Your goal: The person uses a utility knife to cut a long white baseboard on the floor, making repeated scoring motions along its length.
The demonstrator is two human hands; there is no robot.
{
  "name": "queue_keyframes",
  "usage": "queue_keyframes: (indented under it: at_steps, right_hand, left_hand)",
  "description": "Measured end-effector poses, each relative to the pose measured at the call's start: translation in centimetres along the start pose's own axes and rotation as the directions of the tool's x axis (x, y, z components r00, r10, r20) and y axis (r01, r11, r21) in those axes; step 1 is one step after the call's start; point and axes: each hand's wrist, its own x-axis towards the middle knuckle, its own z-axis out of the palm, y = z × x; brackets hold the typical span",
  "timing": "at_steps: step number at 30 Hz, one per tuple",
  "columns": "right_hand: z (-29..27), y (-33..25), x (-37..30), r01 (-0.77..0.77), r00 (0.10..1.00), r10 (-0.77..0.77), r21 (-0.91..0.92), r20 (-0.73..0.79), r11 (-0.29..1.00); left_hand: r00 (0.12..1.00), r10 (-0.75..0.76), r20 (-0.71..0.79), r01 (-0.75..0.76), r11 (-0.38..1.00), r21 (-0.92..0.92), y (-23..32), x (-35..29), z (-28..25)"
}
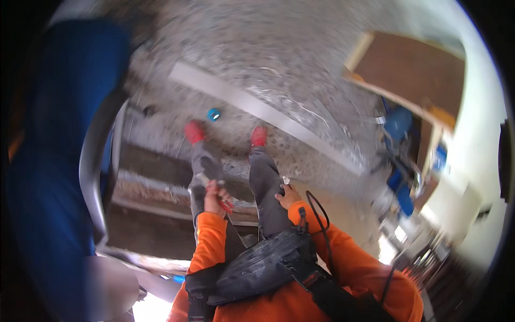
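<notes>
In front of my lap, my left hand (213,199) is closed around a red-handled hand tool (227,206). A greyish end of it seems to stick out past my fingers; blur hides its exact kind. My right hand (289,196) rests by my right thigh, its fingers closed on a small whitish piece (286,180) too small to name. The two hands are apart, over my grey trousers (264,174). A black waist bag (260,271) lies across my orange top.
Dark steps (153,222) lie below my legs. Ahead, a long pale strip (257,107) crosses the rough floor beside a small teal round object (213,114). Left stands a grey curved rail (91,161) by a large blurred blue shape (48,161). Right is a brown-topped wooden unit (413,70) with clutter.
</notes>
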Motion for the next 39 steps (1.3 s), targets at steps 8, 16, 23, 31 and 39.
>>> queue_keyframes:
  at_steps: [8, 16, 23, 31, 39]
  right_hand:
    - [1.6, 18.6, 0.9, 0.183, 0.976, -0.093, 0.518, -0.195, 0.836]
    - [8.0, 31.5, 1.6, 0.225, 0.958, -0.003, 0.742, -0.288, 0.632]
    - [11.8, 54.4, 2.5, 0.041, 0.826, 0.55, 0.986, -0.124, 0.16]
    - [26.8, 81.3, -2.5, 0.148, 0.578, 0.799, 0.942, 0.166, -0.302]
    - [35.7, 85.1, -1.5, -0.018, 0.819, 0.483, 0.855, 0.311, -0.519]
  left_hand:
    - [0.992, 0.123, 0.035, -0.127, 0.916, 0.38, 10.4, -4.7, -1.8]
    - [0.953, 0.203, -0.224, 0.197, 0.144, 0.97, -6.3, -9.8, 9.0]
    - [0.968, 0.232, -0.091, 0.172, -0.361, 0.916, -29.9, -6.0, 18.5]
    - [0.992, 0.112, -0.051, 0.113, -0.661, 0.742, -53.0, -4.8, 24.6]
    - [0.991, 0.108, -0.075, 0.132, -0.832, 0.539, -72.0, -1.6, 30.6]
